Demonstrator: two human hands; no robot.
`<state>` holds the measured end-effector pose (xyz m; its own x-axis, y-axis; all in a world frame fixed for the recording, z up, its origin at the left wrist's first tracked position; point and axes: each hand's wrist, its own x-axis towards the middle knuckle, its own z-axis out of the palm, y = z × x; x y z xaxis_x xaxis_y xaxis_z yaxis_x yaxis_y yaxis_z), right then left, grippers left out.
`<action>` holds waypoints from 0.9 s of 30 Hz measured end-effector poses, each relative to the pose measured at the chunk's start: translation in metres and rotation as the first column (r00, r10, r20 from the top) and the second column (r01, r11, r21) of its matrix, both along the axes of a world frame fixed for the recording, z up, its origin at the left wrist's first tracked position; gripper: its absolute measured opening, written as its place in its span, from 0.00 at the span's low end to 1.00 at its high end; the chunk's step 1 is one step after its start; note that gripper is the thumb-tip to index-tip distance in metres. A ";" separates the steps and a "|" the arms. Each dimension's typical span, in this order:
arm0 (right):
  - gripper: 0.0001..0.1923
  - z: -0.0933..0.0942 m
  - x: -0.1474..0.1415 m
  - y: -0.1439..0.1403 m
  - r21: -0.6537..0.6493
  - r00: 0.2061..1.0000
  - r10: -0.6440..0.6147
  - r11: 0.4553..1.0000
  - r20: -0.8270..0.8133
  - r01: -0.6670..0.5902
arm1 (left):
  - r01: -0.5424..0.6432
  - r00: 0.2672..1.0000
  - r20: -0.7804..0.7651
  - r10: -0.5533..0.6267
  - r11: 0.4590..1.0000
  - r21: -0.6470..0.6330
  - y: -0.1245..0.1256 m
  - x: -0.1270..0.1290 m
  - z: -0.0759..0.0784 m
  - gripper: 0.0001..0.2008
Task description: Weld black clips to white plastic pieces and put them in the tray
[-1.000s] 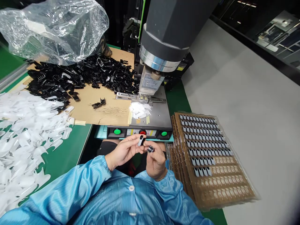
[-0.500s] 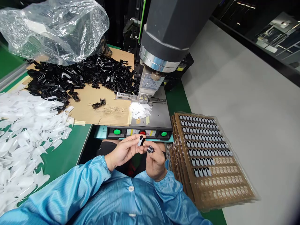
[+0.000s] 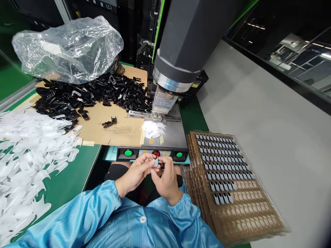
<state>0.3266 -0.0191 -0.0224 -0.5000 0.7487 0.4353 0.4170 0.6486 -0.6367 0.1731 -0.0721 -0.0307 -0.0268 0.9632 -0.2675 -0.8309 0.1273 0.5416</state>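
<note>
Clip (image 3: 156,162) pinched; tray (image 3: 258,213) holds finished rows.

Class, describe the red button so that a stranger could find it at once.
Start at the big grey machine head. Below its plate runs a dark control strip, just above the hands. The red button sits mid-strip, flanked by two green buttons.
</note>
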 end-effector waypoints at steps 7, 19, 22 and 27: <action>0.08 0.008 -0.011 0.049 0.060 0.993 -0.094 0.994 0.072 0.089 | -0.019 0.990 -0.137 0.017 1.000 -0.017 0.002 0.001 -0.001 0.17; 0.20 0.004 -0.025 0.182 0.045 0.794 -0.452 0.878 0.406 0.477 | 0.029 0.896 -0.444 -0.026 1.000 -0.002 0.009 0.005 -0.012 0.22; 0.18 -0.008 -0.019 0.137 0.106 0.897 -0.394 0.919 0.198 0.380 | -0.051 0.874 -0.479 0.075 0.997 0.063 0.012 0.006 -0.005 0.22; 0.15 -0.018 -0.022 0.064 0.169 0.997 0.070 0.984 -0.020 -0.065 | -0.198 0.842 -0.483 0.242 0.970 0.140 0.025 0.002 0.014 0.33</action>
<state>0.3047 0.0448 -0.0407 -0.5341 0.6289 0.5650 0.3537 0.7732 -0.5263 0.1755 -0.0469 -0.0166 -0.3476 0.9340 -0.0829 -0.4524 -0.0896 0.8873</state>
